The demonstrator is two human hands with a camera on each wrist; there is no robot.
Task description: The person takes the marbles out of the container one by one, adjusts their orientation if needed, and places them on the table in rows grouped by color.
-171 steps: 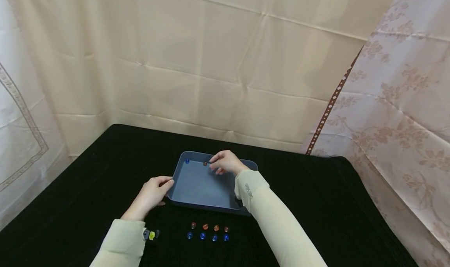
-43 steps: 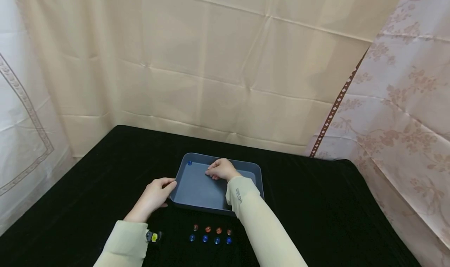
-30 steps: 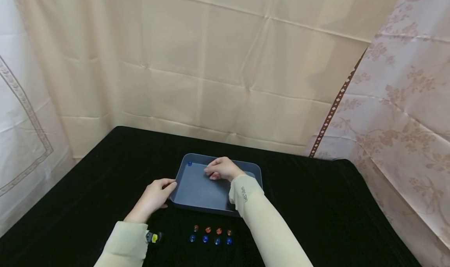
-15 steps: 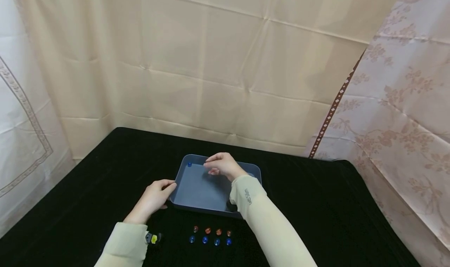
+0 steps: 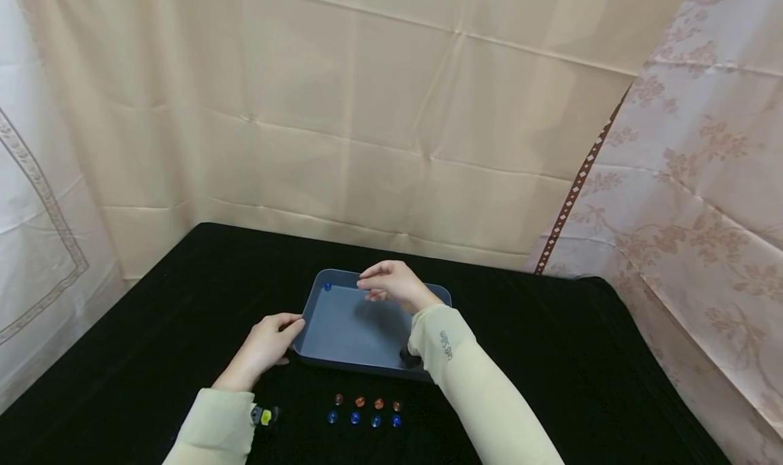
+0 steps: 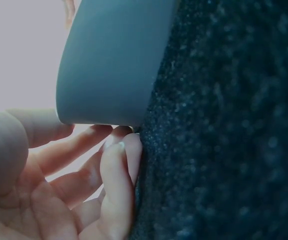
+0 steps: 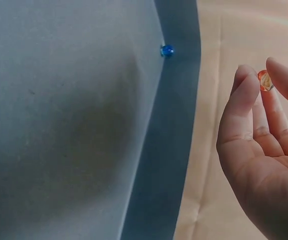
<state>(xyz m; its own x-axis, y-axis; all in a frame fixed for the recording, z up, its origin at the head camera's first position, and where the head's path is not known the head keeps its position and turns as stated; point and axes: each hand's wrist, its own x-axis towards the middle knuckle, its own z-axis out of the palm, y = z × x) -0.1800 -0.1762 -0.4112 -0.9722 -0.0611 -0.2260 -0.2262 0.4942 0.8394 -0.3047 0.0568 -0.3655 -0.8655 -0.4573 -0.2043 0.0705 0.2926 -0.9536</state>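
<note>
A grey-blue tray (image 5: 351,332) lies on the black cloth. My left hand (image 5: 269,342) holds its left edge, and in the left wrist view the fingertips (image 6: 116,150) press at the tray's side (image 6: 109,70). My right hand (image 5: 397,285) is raised over the far part of the tray. Between its thumb and fingertips it pinches an orange marble (image 7: 266,80), seen in the right wrist view. A blue marble (image 5: 327,287) sits in the far left corner of the tray, against the wall.
In front of the tray lie two rows of marbles on the cloth: orange ones (image 5: 360,402) behind, blue ones (image 5: 355,418) nearer me. A cream curtain (image 5: 342,145) hangs behind the table (image 5: 183,315), with a patterned curtain (image 5: 691,213) on the right.
The orange marble that lay by the tray's far wall is now pinched in my right hand. That hand has risen from low in the tray. My left hand stays at the edge.
</note>
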